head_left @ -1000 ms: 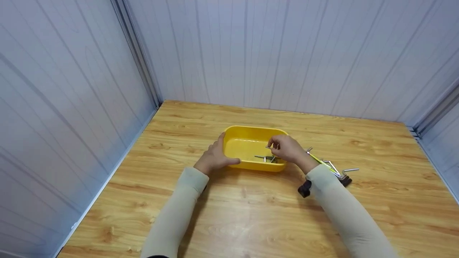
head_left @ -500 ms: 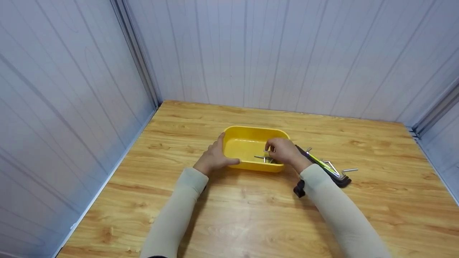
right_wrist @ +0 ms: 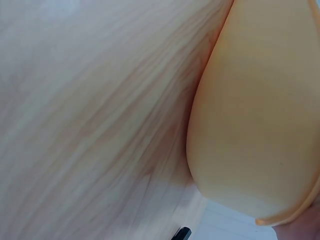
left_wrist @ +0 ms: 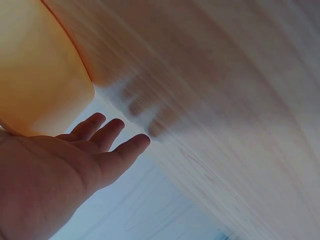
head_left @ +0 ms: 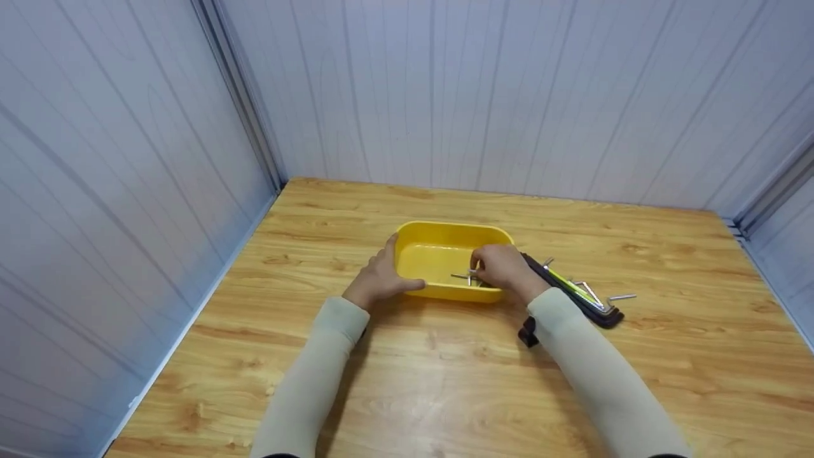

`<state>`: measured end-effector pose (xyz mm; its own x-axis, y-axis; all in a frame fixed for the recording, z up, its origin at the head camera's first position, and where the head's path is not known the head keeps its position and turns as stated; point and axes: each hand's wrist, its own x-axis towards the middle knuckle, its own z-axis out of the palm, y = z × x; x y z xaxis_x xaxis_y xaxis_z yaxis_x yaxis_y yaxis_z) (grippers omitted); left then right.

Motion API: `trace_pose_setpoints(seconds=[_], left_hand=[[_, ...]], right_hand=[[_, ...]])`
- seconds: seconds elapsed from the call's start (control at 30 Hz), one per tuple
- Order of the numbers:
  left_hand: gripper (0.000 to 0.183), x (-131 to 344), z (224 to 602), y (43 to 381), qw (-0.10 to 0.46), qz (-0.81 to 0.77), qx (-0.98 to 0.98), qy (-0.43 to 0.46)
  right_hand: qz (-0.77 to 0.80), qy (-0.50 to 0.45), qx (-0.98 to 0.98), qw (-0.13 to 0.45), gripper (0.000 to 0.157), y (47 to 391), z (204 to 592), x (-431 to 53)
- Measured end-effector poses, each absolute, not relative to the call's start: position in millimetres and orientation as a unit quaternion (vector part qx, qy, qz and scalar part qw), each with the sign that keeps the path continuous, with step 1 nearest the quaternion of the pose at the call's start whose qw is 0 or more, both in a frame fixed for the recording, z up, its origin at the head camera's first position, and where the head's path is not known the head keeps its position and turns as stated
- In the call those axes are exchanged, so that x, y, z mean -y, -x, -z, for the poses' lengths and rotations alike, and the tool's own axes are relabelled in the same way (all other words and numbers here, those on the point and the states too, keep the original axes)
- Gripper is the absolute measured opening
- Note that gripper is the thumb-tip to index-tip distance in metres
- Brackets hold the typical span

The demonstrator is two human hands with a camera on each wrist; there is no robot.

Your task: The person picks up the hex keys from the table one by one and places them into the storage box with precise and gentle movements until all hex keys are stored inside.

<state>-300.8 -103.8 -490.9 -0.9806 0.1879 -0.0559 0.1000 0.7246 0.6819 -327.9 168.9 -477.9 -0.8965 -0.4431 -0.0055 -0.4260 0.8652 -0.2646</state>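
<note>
A yellow plastic bin sits on the wooden table. My left hand lies along its left end, thumb stretched over the near rim. In the left wrist view, the other fingers extend straight beside the bin's wall. Inside the bin's right part, my right hand pinches a small silver hex key, mostly hidden by the fingers. Several metal hex keys lie on the bin floor just below that hand. The right wrist view catches mainly the bin's outer wall and a sliver of hand.
Right of the bin lies a black hex-key holder with a yellow-green strip. Silver hex keys lie on and beside it, one bent key at the far right. White panel walls rise behind the table and at its left.
My right hand has moved left and down into the bin, lowering the hex key toward those on its floor. More of the black holder shows now. The left hand has stayed in place.
</note>
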Motion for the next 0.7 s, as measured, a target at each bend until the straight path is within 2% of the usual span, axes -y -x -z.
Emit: trace_pose_setpoints(seconds=[0.2,0.7], left_hand=[[0.125,110,489,298,0.068,-0.370,-0.924,-0.073],[0.121,114,492,294,0.069,-0.362,-0.926,-0.079]], right_hand=[[0.123,0.224,-0.966,0.046,0.011,326,477,-162],[0.089,0.237,-0.967,0.031,0.017,324,482,-157]])
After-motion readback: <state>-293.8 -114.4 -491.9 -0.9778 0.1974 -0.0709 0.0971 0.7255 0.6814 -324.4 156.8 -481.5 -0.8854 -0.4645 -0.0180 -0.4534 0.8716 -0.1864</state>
